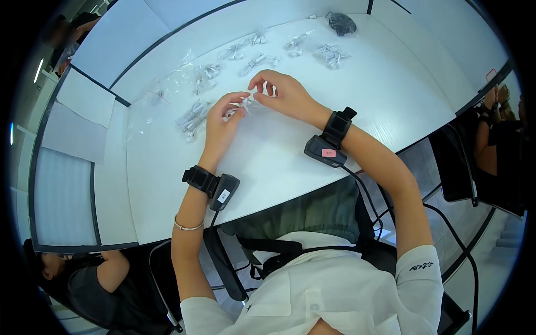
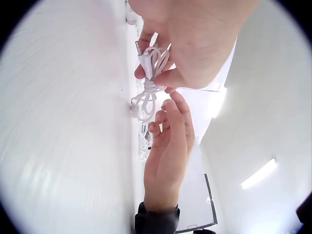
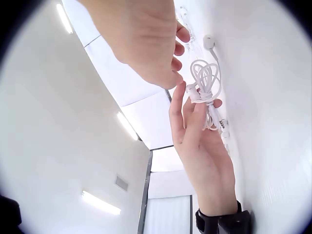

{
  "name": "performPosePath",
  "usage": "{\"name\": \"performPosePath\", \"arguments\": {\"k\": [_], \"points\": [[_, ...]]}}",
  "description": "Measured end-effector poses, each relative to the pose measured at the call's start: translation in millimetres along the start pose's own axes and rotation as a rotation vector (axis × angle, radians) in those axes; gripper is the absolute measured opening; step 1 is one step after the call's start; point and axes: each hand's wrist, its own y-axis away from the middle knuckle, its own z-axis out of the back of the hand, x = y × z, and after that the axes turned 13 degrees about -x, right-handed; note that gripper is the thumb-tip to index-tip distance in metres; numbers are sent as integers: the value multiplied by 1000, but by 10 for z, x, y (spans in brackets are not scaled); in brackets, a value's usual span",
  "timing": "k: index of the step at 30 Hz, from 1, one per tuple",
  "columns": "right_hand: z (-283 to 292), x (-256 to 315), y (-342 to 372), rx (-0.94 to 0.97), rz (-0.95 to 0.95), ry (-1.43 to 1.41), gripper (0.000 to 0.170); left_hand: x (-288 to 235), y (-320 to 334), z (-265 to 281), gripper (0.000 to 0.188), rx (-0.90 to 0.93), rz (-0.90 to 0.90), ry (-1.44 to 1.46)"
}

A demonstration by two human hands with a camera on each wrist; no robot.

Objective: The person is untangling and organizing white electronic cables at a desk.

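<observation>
White wired earphones (image 3: 205, 78), their cable wound into a looped bundle, are pinched between the thumb and fingers of my left hand (image 1: 222, 124). In the left wrist view the metal-tipped plug (image 2: 146, 64) sticks out beside the loops. One earbud (image 3: 208, 42) hangs away from the bundle in the right wrist view. My right hand (image 1: 287, 98) is just right of the bundle, fingers loosely bent with nothing between them. Its fingertips come close to the left hand's fingers.
Several more white cable bundles lie beyond the hands, among them one pair of earphones (image 1: 194, 116) at the left and another bundle (image 1: 331, 54) at the right. A dark bundle (image 1: 341, 24) is at the back. Clear plastic bags (image 1: 153, 100) lie left, near the white partition (image 1: 162, 53).
</observation>
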Motion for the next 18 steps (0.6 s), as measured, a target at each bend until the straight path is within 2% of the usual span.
{"name": "performPosePath", "arguments": {"k": [2, 5, 8, 11, 17, 18], "points": [[-37, -79, 21, -93, 149, -18, 20, -54, 10, 8, 33, -6, -31, -27], [-112, -265, 59, 16, 248, -37, 24, -152, 36, -23, 35, -1, -37, 21], [-79, -216, 51, 129, 59, -48, 24, -140, 32, -10, 34, -10, -79, -80], [-56, -208, 3, 120, -151, -150, 23, -150, 47, -37, 30, -49, -18, -9], [-39, -219, -14, 34, -443, -504, 19, -3, 9, -3, 20, -7, -116, 7], [-9, -192, -16, 29, -497, -538, 19, -9, 12, -6, 18, -11, -73, 71]]}}
